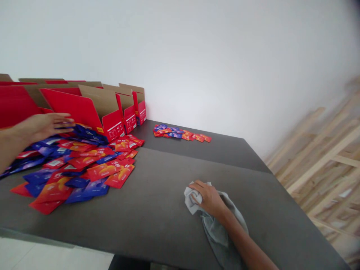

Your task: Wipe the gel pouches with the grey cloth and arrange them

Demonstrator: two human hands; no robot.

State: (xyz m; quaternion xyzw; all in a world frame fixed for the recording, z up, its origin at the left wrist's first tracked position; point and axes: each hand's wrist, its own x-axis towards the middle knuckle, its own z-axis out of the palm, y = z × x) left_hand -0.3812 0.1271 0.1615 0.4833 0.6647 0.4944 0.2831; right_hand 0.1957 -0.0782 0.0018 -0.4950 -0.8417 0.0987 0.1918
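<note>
Packet heap (84,161) — red boxes (112,125) behind, cloth (218,228)

Probably a packing room: open boxes (66,99) at left, packets (56,189) heaped below, wooden frames (323,161) at right.

Two hands (209,198). At least four red boxes (113,125), exact count unclear. Packets (119,178) overlapping, uncountable: one large pile (95,170), one small pile (176,132). At least one cloth (215,227).

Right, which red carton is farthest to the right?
The end carton, closest to the smaller sachet group; the other cartons all stand left of it.
</note>
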